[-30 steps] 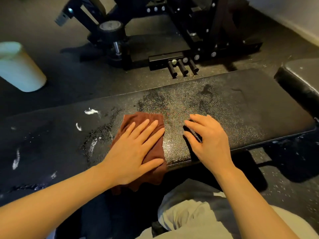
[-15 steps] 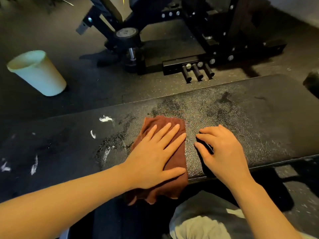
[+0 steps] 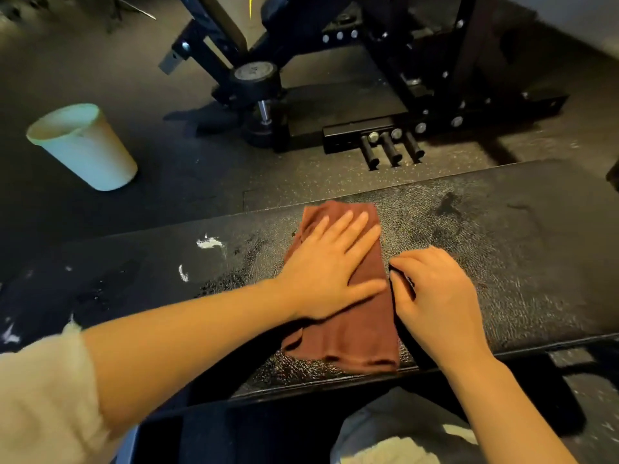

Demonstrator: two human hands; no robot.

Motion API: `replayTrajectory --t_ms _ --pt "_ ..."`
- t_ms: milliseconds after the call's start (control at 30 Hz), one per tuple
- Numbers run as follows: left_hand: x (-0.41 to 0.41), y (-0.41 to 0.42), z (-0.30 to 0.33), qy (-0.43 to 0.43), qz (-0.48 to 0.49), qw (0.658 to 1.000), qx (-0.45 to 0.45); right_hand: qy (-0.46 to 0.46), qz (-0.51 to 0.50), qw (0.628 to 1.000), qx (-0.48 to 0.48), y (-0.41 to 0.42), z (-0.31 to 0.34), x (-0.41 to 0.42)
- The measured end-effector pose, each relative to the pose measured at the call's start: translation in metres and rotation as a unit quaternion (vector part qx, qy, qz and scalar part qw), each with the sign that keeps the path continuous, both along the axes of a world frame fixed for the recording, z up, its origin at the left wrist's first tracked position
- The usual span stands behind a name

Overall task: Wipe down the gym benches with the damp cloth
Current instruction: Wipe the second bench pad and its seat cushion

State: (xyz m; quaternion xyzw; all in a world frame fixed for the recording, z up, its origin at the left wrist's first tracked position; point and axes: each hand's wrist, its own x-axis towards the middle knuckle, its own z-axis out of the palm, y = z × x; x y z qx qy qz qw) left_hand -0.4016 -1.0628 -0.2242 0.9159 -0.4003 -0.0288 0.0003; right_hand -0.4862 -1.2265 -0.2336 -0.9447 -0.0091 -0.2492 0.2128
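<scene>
Your left hand [image 3: 330, 269] lay flat with fingers spread, pressing the brown cloth [image 3: 348, 316] onto the middle of the bench [image 3: 522, 262]. Your right hand [image 3: 438, 296] sat just beside the cloth at its 3 o'clock edge, fingers bent down against the pad; I could not tell whether the fingertips pinched the hem or only braced on the vinyl. Judging by the sheen, the stretch from the cloth toward 3 o'clock looked already wiped. Toward 9 o'clock, white smears [image 3: 209, 243] remained on the pad, so that part seemed left to do. The bench's ends ran out of view on both sides. Farther off at 10 o'clock stood a pale bucket [image 3: 87, 152]; its contents were not visible. Any other benches were out of sight.
</scene>
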Motion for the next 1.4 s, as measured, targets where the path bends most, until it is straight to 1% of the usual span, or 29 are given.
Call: replayTrajectory --t_ms 67,133,267,367,433,567,700,767,867,1000,1133,1267,1333,1400 --pt "0.017 -0.013 0.002 -0.002 0.045 0.999 0.005 0.008 -0.013 1.0 -0.004 0.004 0.0 0.002" --pt "0.02 -0.021 0.0 -0.01 0.064 0.998 0.006 0.006 -0.02 1.0 -0.007 0.005 0.001 0.004" --pt "-0.001 -0.012 -0.004 -0.018 0.027 0.999 -0.027 0.008 -0.031 0.999 -0.015 0.004 0.002 0.005" --pt "0.002 -0.001 -0.004 -0.01 0.001 0.999 -0.03 0.012 -0.021 1.0 -0.018 0.008 0.002 0.011" --pt "0.015 -0.001 -0.002 -0.005 0.014 1.0 -0.019 0.012 -0.005 1.0 -0.024 0.013 0.001 0.015" --pt "0.039 -0.008 0.002 -0.002 0.076 0.997 -0.006 0.026 -0.002 0.999 -0.033 0.02 0.0 0.022" --pt "0.024 0.008 -0.001 -0.01 0.072 0.997 -0.028 0.02 -0.003 0.998 -0.06 0.022 0.004 0.023" --pt "0.02 0.032 0.0 -0.007 0.072 0.997 -0.025 0.049 -0.005 0.996 -0.073 0.023 0.007 0.026" --pt "0.026 0.064 0.003 0.006 0.112 0.994 -0.008 0.11 -0.018 0.99 -0.09 0.03 0.011 0.031" --pt "0.03 0.05 0.004 0.002 0.15 0.989 -0.003 0.127 -0.03 0.986 -0.104 0.045 0.018 0.029" --pt "0.017 0.027 0.007 0.011 0.123 0.992 -0.009 0.149 -0.032 0.982 -0.115 0.057 0.023 0.023" --pt "0.0 0.053 0.005 0.007 0.058 0.998 -0.006 0.151 -0.025 0.98 -0.126 0.059 0.027 0.008" --pt "0.002 0.078 0.007 0.004 0.062 0.998 0.007 0.148 -0.032 0.98 -0.127 0.059 0.028 0.0" --pt "0.009 0.094 0.009 0.003 0.09 0.996 0.014 0.152 -0.03 0.98 -0.127 0.063 0.028 -0.008"
